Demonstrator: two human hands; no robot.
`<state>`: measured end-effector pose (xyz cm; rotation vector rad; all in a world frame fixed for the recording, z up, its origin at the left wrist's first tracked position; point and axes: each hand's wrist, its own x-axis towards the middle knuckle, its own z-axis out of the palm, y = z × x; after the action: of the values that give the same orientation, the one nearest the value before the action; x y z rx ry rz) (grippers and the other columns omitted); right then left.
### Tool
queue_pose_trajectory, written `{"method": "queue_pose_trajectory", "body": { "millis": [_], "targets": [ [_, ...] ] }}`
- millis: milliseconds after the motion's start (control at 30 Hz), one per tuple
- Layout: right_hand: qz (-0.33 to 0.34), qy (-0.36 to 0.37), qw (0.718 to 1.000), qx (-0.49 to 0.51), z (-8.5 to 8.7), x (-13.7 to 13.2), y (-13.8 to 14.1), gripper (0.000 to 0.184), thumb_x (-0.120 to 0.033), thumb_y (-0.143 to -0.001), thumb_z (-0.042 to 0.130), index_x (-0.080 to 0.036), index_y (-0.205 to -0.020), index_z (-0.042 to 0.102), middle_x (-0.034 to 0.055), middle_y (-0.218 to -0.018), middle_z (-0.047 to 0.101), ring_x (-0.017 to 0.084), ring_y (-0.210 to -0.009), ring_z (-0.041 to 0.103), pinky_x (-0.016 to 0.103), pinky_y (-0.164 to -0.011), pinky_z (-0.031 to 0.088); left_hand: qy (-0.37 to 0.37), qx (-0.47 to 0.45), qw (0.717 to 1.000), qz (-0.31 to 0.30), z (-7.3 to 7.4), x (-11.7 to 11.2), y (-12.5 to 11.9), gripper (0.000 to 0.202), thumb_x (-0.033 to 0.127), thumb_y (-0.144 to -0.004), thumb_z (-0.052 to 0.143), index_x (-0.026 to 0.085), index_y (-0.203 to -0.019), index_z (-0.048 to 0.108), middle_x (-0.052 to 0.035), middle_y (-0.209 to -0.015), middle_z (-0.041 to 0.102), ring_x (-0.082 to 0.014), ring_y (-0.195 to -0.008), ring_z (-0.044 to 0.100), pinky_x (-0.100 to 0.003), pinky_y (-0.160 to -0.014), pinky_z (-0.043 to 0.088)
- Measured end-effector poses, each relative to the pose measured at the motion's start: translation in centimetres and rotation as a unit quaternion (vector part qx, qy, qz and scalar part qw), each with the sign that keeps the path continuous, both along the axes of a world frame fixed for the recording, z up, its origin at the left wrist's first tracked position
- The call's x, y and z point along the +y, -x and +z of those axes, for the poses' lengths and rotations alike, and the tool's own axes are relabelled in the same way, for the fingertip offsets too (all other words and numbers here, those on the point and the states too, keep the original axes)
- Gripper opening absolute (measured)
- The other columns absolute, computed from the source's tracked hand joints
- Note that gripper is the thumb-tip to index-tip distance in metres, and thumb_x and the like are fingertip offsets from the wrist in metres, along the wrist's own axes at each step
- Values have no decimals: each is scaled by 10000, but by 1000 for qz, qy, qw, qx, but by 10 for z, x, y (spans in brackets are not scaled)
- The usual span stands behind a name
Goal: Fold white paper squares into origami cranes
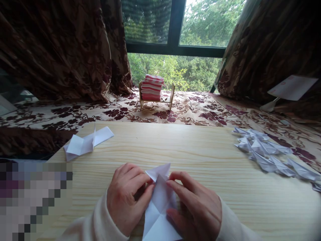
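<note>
A partly folded sheet of white paper [160, 204] lies on the wooden table [180, 144] in front of me, its creases crossing near the middle and its top corner turned up in a flap. My left hand [130, 197] pinches the paper's left edge near that flap between thumb and fingers. On the opposite side my right hand [195, 204] grips the upper right edge with its index finger, the thumb lying lower on the sheet. Part of the paper is hidden under the right hand, and its bottom runs out of view.
Several folded white paper pieces [267, 150] sit in rows at the table's right. Creased papers [87, 140] lie at the far left. Behind the table, a small wooden rack [172, 97] holds stacked pink-striped cloths [151, 88] on a flowered covering. A white lamp [292, 87] stands at right.
</note>
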<state>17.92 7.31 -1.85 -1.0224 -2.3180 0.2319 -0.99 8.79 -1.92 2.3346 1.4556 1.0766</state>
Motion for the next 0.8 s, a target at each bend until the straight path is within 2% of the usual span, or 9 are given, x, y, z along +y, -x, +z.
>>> {"method": "queue_pose_trajectory", "body": {
  "millis": [133,300,500,600,800],
  "targets": [
    [-13,-7,1000,-23,2,-1,2,280,-211,-754,480,-155,-1029,485,123,-996,545,183,-700,580,282,-560,502,1,11,1000,9,1,0,2,139,143,-772,509,199,-665,579,5,-650,566,-168,-721,487,-340,-696,352],
    [-24,8,999,-33,2,-1,2,283,-224,-754,478,-159,-1027,512,120,-998,557,174,-648,584,283,-505,498,4,11,1000,20,0,0,3,158,135,-761,514,192,-621,559,7,-618,555,-168,-700,485,-336,-675,356],
    [10,-2,1000,-6,0,2,2,336,-191,-763,462,-147,-1094,498,121,-1130,547,206,-912,579,277,-713,512,-4,5,1000,0,-2,0,1,150,128,-776,495,198,-686,593,2,-641,565,-168,-716,477,-336,-679,357],
    [26,-5,1000,2,-2,2,2,318,-184,-782,451,-141,-1093,502,117,-1118,561,201,-903,582,283,-740,508,-4,13,1000,-20,-1,-2,-1,166,138,-782,487,196,-676,600,-5,-640,552,-169,-716,463,-337,-677,356],
    [37,13,999,16,-2,3,2,247,-160,-780,452,-184,-1012,533,83,-1073,594,181,-851,597,276,-711,506,-18,47,999,-20,1,-5,-3,196,155,-778,472,192,-630,596,-20,-643,522,-180,-711,439,-354,-671,346]
  ]
}}
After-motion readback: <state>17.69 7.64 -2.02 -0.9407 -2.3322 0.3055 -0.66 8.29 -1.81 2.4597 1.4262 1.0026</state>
